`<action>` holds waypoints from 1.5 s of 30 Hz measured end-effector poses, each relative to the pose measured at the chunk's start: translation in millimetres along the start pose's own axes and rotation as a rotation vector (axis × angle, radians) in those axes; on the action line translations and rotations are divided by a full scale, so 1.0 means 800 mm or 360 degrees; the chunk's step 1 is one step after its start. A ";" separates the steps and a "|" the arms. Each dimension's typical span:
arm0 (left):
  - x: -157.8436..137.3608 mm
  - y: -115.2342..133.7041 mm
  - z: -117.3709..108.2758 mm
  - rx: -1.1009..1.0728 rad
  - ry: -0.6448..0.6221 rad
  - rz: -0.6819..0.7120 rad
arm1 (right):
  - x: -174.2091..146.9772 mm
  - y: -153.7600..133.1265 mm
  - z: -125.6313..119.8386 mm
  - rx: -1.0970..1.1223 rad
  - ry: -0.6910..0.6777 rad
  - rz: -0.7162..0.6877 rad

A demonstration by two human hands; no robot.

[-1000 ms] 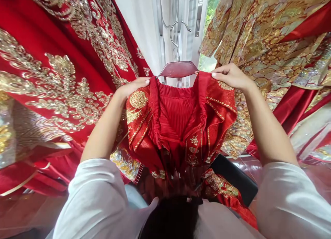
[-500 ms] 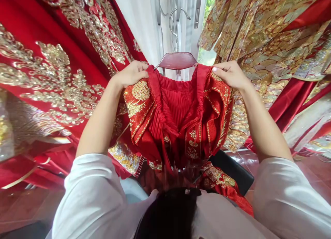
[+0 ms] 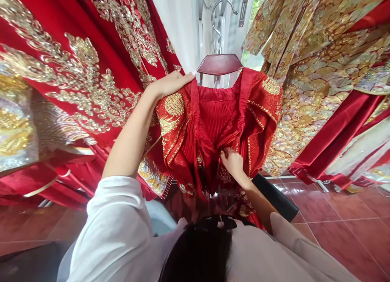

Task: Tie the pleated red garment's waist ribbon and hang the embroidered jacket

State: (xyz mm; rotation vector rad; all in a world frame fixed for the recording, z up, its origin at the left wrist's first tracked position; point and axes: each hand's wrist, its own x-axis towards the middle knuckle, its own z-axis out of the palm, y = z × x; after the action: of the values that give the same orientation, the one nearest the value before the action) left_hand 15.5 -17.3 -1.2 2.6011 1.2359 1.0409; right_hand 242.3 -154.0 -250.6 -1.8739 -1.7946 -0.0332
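The red skirt [image 3: 213, 127] hung at centre from a hanger [image 3: 219, 64] at twelve o'clock. The left hand [image 3: 170, 83] pinched its waistband at ten o'clock, holding it open. The right hand [image 3: 232, 162], at five o'clock, seemed closed on an inner fold, perhaps to straighten it.

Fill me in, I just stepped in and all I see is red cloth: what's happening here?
A person in a white top is handling a red and gold embroidered garment that hangs on a hanger. The left hand grips the garment's top edge by the hanger. The right hand pinches the fabric lower down, near the middle front. Other red and gold embroidered robes hang on both sides.
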 end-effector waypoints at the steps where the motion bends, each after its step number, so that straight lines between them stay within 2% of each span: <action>1: -0.001 0.006 0.000 0.0004 -0.0166 -0.0060 | 0.002 -0.004 0.015 0.0003 -0.0202 0.0120; 2: -0.002 0.010 0.000 0.0016 -0.0287 -0.0123 | 0.008 -0.008 0.026 0.0016 -0.0345 0.0177; 3: -0.004 0.013 0.000 0.0043 -0.0325 -0.0158 | 0.014 -0.011 0.035 0.0035 -0.0435 0.0181; 5: -0.012 0.015 0.003 0.0105 -0.0129 -0.0109 | 0.024 -0.015 0.048 0.0084 -0.0494 0.0133; 6: -0.020 0.014 0.005 0.0103 0.0047 -0.0059 | 0.027 -0.017 0.054 0.0113 -0.0498 0.0117; 8: -0.046 0.013 0.015 0.0011 0.0524 0.0049 | 0.029 -0.019 0.064 0.0186 -0.0509 0.0109; 11: -0.116 0.018 0.051 -0.0149 0.1230 0.0124 | 0.025 -0.018 0.073 0.0328 -0.0479 0.0117; 13: -0.178 0.025 0.095 -0.0159 0.1492 0.0138 | 0.021 -0.015 0.073 0.0442 -0.0460 0.0101; 14: -0.209 0.028 0.122 -0.0146 0.1523 0.0129 | 0.017 -0.013 0.072 0.0501 -0.0453 0.0089; 15: -0.239 0.032 0.153 -0.0113 0.1472 0.0082 | 0.013 -0.012 0.069 0.0560 -0.0446 0.0079; 16: -0.266 0.036 0.187 -0.0067 0.1331 0.0004 | 0.008 -0.012 0.067 0.0617 -0.0438 0.0072; 19: -0.320 0.043 0.287 -0.0045 0.0742 -0.0228 | -0.014 -0.013 0.063 0.0804 -0.0421 0.0059; 22: -0.331 0.043 0.362 -0.0319 0.0375 -0.0554 | -0.034 -0.015 0.063 0.1028 -0.0423 0.0069; 24: -0.325 0.037 0.389 -0.0492 0.0256 -0.0672 | -0.042 -0.015 0.064 0.1185 -0.0430 0.0115; 29: -0.319 0.023 0.410 -0.0682 0.0155 -0.0730 | -0.049 -0.013 0.063 0.1627 -0.0509 0.0293; 35: -0.324 0.028 0.423 -0.0857 0.0092 -0.0756 | -0.043 -0.035 0.046 0.2079 -0.0503 0.0632; 39: -0.317 0.028 0.425 -0.0849 0.0152 -0.0809 | 0.004 -0.064 0.006 0.2263 -0.0352 0.0768; 42: -0.310 0.026 0.423 -0.0842 0.0181 -0.0848 | 0.041 -0.082 -0.034 0.2432 -0.0176 0.0681; 45: -0.307 0.028 0.421 -0.0892 0.0202 -0.0881 | 0.052 -0.094 -0.058 0.2585 0.0036 0.0570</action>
State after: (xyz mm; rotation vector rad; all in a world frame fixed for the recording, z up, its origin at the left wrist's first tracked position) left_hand 126.7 -137.5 -385.2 1.6746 1.3311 1.2131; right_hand 192.5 -136.1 -168.2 -0.8478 -0.7685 1.1353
